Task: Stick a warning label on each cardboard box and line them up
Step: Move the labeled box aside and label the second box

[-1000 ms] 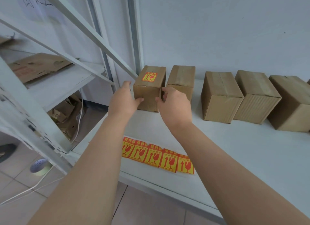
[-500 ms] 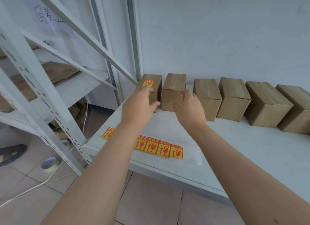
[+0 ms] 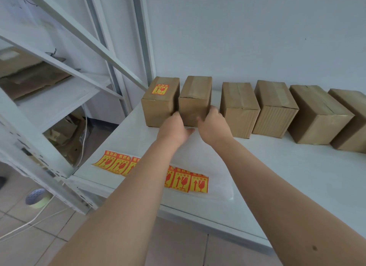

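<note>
Several brown cardboard boxes stand in a row along the back of the white shelf (image 3: 277, 176). The leftmost box (image 3: 158, 109) carries a red and yellow warning label (image 3: 160, 89) on its top. The second box (image 3: 196, 91), beside it, has a bare top. My left hand (image 3: 174, 128) grips that second box at its lower left edge, fingertips in the gap between the two boxes. My right hand (image 3: 213, 123) grips its lower right corner, thumb on the front face. A strip of warning labels (image 3: 186, 181) lies near the shelf's front edge, partly under my left forearm.
Further unlabelled boxes (image 3: 239, 109), (image 3: 275, 107), (image 3: 318, 115) continue to the right, the last ones turned askew. A white metal shelving frame (image 3: 65, 69) with flattened cardboard stands at left. A tape roll (image 3: 37, 198) and a cable lie on the tiled floor.
Both hands left the labelled box and shifted right onto the second box. The view has pulled back and turned right, showing more boxes.
</note>
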